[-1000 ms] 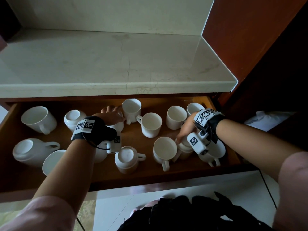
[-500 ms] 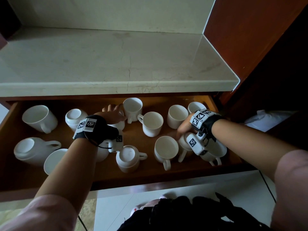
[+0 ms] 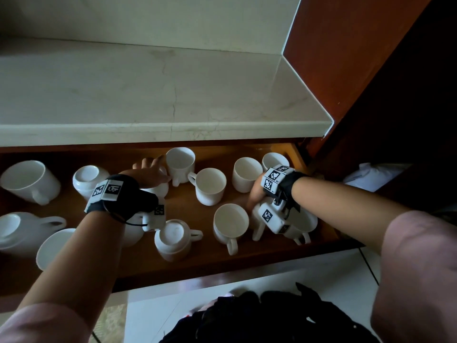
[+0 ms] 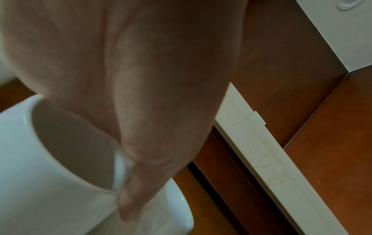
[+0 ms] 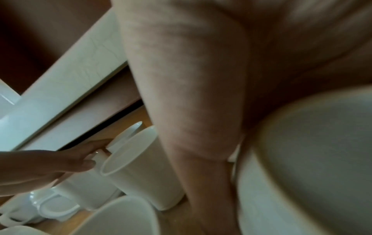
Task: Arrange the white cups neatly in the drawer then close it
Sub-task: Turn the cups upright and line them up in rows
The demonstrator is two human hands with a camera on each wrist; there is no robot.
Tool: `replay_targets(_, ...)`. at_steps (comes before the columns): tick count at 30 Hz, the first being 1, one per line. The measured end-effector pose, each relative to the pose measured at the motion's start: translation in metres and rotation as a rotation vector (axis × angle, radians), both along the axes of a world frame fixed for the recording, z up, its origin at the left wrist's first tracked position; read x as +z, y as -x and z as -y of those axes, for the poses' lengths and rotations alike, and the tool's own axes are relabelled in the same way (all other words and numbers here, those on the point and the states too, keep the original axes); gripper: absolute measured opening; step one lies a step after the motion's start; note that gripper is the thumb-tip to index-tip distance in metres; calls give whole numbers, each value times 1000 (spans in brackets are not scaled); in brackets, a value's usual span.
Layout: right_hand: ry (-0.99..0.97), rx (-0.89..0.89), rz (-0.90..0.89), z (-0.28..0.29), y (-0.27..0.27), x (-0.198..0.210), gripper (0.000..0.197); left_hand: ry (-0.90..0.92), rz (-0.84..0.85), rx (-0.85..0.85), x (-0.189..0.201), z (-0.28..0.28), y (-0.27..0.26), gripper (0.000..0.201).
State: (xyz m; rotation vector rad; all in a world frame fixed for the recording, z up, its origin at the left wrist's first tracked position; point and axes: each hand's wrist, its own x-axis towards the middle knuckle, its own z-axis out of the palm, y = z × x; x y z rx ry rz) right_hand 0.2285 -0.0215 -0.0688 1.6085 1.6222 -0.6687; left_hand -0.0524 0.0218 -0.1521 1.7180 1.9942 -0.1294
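Observation:
The open wooden drawer (image 3: 183, 206) holds several white cups: some upright (image 3: 210, 185), some upside down (image 3: 173, 237), some on their sides at the left (image 3: 29, 180). My left hand (image 3: 150, 169) reaches to the back middle and grips a cup (image 3: 158, 190). In the left wrist view its thumb (image 4: 128, 198) lies across the rim of that cup (image 4: 40, 174). My right hand (image 3: 252, 196) grips a cup (image 3: 257, 219) at the front right, mostly hidden under the wrist, with its handle towards the front. The right wrist view shows the same cup (image 5: 302, 167) against my palm.
A pale marble counter (image 3: 160, 95) overhangs the back of the drawer. A dark wooden cabinet wall (image 3: 346, 58) stands at the right. More upright cups (image 3: 247, 173) crowd the back right corner. Dark cloth (image 3: 259, 318) lies below the drawer front.
My right hand has drawn back slightly to the right and turned its cup, so the handle now shows pointing front. My left hand has stayed on its cup.

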Motion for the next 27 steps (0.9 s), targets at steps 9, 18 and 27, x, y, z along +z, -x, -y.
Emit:
replay_targets(9, -74, 17, -46, -8, -30, 13, 88, 4, -4, 5, 3, 1, -4, 80)
replay_targets(18, -188, -95, -340, -4, -56, 19, 74, -9, -4, 6, 11, 7, -10, 73)
replay_targets(27, -398, -11, -417, 8, -67, 12, 93, 11, -8, -30, 10, 5, -5, 71)
